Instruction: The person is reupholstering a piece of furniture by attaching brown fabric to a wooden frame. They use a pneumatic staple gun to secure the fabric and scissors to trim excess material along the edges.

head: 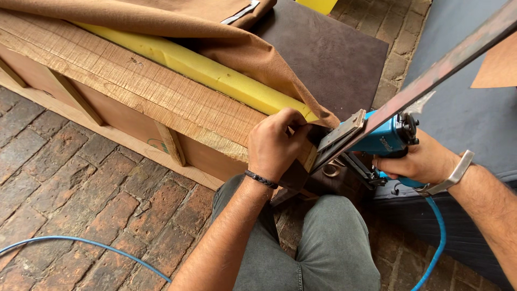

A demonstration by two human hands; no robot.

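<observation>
**A:** What is the left hand (pixel 276 144) doing, there in the middle of the frame?

**B:** It is curling closed, fingers bent tight, and pinching the edge of the brown fabric (pixel 237 51) down against the corner of the wooden frame (pixel 124 81). A dark band is sitting on that wrist.

**A:** And the right hand (pixel 425 161)?

**B:** It is wrapping fully around the grip of the blue pneumatic stapler (pixel 377 140), at the right of centre. The stapler's metal nose is pointing left, sitting just beside the left fingers at the frame's corner. Whether a finger is pressing the trigger, I cannot tell.

**A:** Where is the fabric lying?

**B:** It is draping from the upper left down to the centre, covering a strip of yellow foam (pixel 199 67) that is running along the top of the wooden frame.

**A:** Anything else around?

**B:** A blue air hose (pixel 439 237) is trailing down from the stapler at the lower right, and another stretch of it is crossing the brick floor (pixel 81 183) at the lower left. A rusty metal bar (pixel 447 64) is slanting across the upper right, over the stapler. The person's knees, in grey-green trousers (pixel 323 248), are filling the bottom centre.
</observation>
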